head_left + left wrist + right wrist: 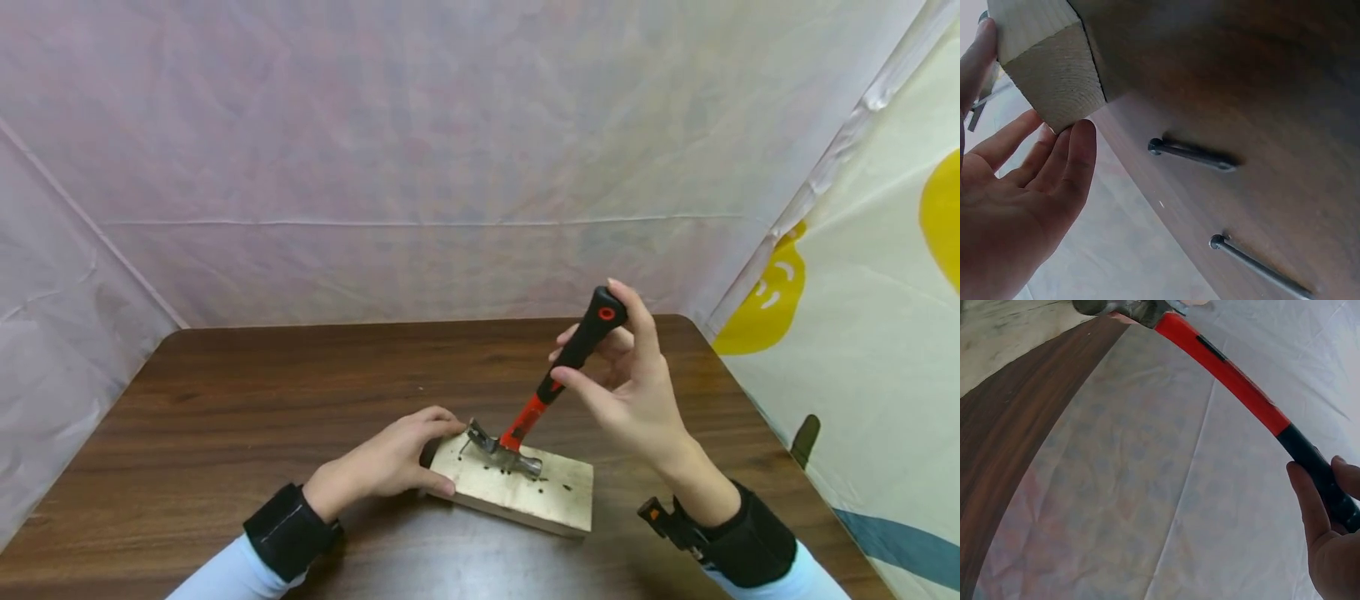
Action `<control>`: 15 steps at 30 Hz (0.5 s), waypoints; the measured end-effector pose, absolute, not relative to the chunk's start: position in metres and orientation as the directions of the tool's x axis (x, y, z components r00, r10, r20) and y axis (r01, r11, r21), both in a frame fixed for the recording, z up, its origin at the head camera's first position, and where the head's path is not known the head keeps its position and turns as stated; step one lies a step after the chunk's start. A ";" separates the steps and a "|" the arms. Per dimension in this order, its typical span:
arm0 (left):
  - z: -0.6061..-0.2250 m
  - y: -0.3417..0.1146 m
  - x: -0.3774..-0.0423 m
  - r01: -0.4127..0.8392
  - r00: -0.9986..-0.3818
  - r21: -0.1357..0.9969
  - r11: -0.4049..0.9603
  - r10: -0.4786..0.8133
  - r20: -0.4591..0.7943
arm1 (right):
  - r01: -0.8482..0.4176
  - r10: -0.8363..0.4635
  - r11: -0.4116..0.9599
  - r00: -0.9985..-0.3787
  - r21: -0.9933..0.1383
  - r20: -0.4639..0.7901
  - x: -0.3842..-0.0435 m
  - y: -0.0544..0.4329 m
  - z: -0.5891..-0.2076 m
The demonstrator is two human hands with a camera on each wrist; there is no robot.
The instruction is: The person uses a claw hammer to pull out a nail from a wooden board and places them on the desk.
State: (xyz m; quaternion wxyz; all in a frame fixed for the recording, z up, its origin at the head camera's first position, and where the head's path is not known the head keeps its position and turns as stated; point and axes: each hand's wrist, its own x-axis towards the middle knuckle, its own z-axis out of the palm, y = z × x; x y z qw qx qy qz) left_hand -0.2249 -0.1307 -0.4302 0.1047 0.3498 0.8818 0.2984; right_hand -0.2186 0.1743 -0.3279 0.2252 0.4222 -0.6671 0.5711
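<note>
A pale wooden block pitted with several dark holes lies on the table. My left hand grips its left end, thumb at the near side and fingers round the far side. The claw hammer stands tilted over the block, its metal head resting on the top face. A thin nail sticks up beside the claw; whether the claw holds it I cannot tell. Up at the black grip, my right hand holds the handle between thumb and fingers, also seen in the right wrist view on the handle.
Two loose nails, one nail and another nail, lie on the brown wooden table near my left wrist. Pale sheeting hangs behind the table's far edge, and a patterned sheet covers the right side.
</note>
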 end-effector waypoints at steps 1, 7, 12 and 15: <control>-0.430 -0.131 -0.225 0.550 -0.733 0.606 0.575 0.680 0.019 | -0.820 -0.297 -0.012 -0.543 -0.572 0.785 -0.219 0.176 -0.329; -0.428 -0.132 -0.228 0.546 -0.716 0.621 0.562 0.698 -0.002 | -0.816 -0.291 -0.003 -0.552 -0.578 0.781 -0.220 0.182 -0.328; -0.424 -0.135 -0.236 0.540 -0.700 0.630 0.557 0.713 -0.030 | -0.818 -0.276 0.012 -0.555 -0.575 0.784 -0.220 0.184 -0.326; -0.423 -0.136 -0.239 0.528 -0.696 0.637 0.562 0.716 -0.056 | -0.821 -0.263 0.004 -0.552 -0.571 0.791 -0.221 0.187 -0.326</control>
